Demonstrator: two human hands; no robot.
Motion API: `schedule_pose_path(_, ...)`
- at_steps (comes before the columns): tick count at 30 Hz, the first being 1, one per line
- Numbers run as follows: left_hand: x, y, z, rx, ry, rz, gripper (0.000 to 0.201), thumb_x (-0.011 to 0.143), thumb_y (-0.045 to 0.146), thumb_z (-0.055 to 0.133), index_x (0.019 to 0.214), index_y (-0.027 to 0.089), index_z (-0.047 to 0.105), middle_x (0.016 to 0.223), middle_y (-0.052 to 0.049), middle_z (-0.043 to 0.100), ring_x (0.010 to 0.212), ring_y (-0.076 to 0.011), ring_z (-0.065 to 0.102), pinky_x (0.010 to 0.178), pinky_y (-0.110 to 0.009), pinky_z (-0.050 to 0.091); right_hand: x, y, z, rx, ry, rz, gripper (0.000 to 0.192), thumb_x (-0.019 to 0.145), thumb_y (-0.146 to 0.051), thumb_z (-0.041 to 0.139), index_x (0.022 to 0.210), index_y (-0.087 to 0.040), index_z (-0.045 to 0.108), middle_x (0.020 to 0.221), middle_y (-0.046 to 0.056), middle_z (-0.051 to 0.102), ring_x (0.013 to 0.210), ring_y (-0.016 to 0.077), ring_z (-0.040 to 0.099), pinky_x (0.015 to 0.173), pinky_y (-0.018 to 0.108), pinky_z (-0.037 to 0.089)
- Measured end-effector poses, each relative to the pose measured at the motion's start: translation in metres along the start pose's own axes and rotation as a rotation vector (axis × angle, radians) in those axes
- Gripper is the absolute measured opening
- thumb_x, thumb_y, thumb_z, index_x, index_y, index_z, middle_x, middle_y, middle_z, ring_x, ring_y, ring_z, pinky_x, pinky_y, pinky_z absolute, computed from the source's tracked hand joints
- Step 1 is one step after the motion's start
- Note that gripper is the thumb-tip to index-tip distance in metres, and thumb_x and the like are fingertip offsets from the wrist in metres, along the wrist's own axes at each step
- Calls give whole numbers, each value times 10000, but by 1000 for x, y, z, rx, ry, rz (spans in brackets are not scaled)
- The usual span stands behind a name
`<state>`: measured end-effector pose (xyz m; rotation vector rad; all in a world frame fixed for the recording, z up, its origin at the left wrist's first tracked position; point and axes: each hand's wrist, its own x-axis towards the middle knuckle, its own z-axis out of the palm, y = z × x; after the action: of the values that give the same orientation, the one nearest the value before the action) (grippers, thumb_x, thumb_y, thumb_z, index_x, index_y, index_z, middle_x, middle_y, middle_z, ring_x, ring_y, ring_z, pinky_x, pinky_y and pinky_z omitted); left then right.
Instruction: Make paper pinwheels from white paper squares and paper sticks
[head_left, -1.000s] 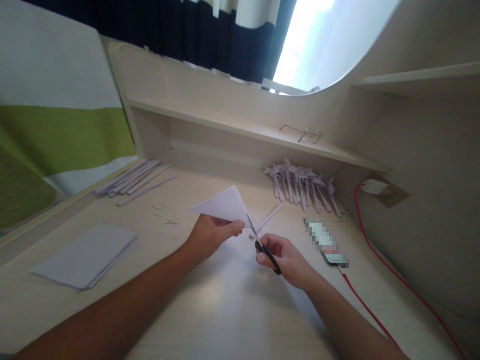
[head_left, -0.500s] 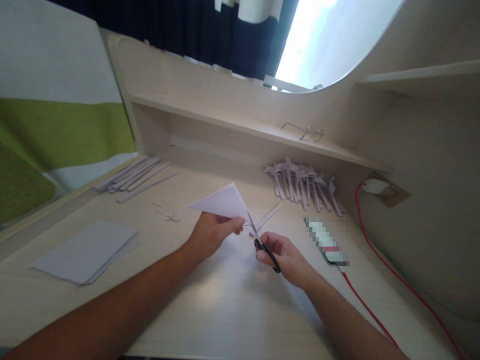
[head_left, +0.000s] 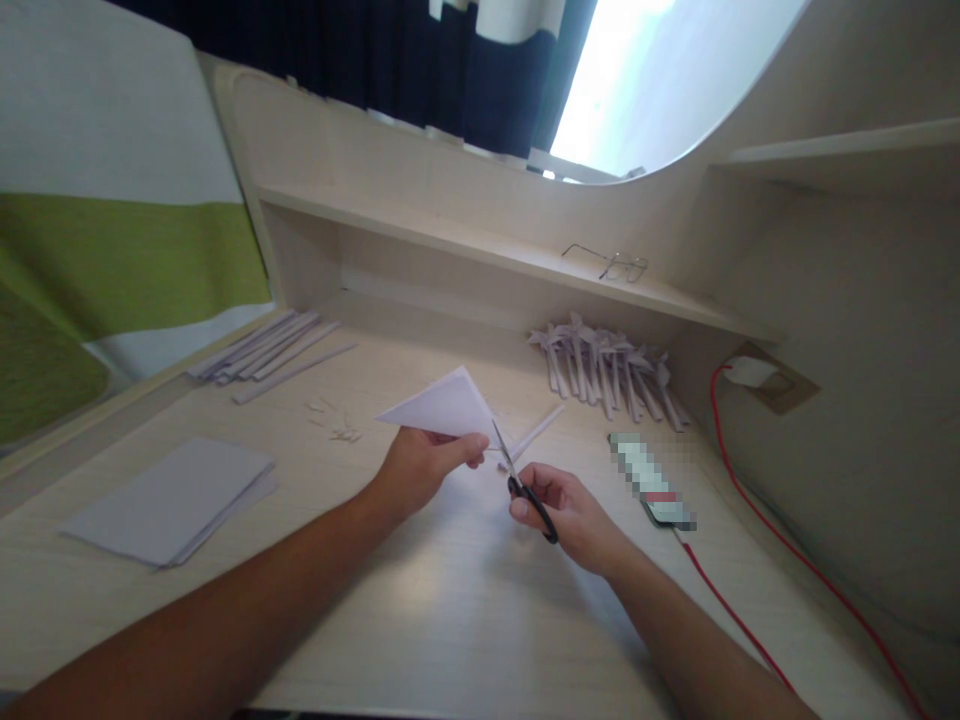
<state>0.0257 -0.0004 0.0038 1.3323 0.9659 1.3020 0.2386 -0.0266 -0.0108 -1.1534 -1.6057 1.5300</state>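
A folded white paper triangle (head_left: 446,403) is pinched by my left hand (head_left: 427,465), thumb in front and fingers behind. My right hand (head_left: 562,515) grips black-handled scissors (head_left: 531,500), their blades pointing up and left at the triangle's right corner. Whether the blades have bitten into the paper cannot be made out. Behind the scissors lies a thin rolled paper stick (head_left: 541,428) on the desk. Small paper scraps (head_left: 345,434) are scattered to the left of my left hand.
A stack of white paper (head_left: 172,500) lies at left, with several paper rolls (head_left: 274,345) behind it. Paper pinwheel-like pieces on sticks (head_left: 600,360) lie at back right. A phone (head_left: 651,480) with a red cable (head_left: 735,615) lies at right. Glasses (head_left: 622,265) rest on the shelf (head_left: 450,235).
Almost nothing differs. Both hands, the paper triangle and the scissors keep nearly the same place, with only a tiny shift to the left.
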Motion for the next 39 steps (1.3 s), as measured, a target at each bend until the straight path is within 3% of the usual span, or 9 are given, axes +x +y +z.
schedule_pose_path(11, 5, -17, -5, -166, -38, 42, 215, 838, 321, 690, 703, 155, 710, 673, -46, 698, 653, -189, 639, 678, -323, 515, 2, 4, -1, 6, 18, -12, 467, 723, -538, 847, 751, -188, 539, 664, -54, 470, 585, 97, 363, 541, 255, 251)
schedule_pose_path(26, 3, -5, -6, -22, 32, 78, 262, 795, 299, 728, 582, 173, 640, 627, -25, 660, 660, -174, 627, 697, -295, 508, 2, 6, -3, -37, 51, -3, 445, 720, -505, 857, 729, -190, 543, 641, -59, 475, 572, 96, 361, 538, 261, 266)
schedule_pose_path(39, 2, -4, -7, 12, 38, 76, 256, 774, 320, 726, 589, 172, 630, 614, -19, 657, 641, -168, 625, 687, -286, 506, 1, 3, -1, -14, 55, 15, 441, 702, -498, 864, 711, -179, 560, 619, -50, 515, 560, 94, 388, 531, 254, 281)
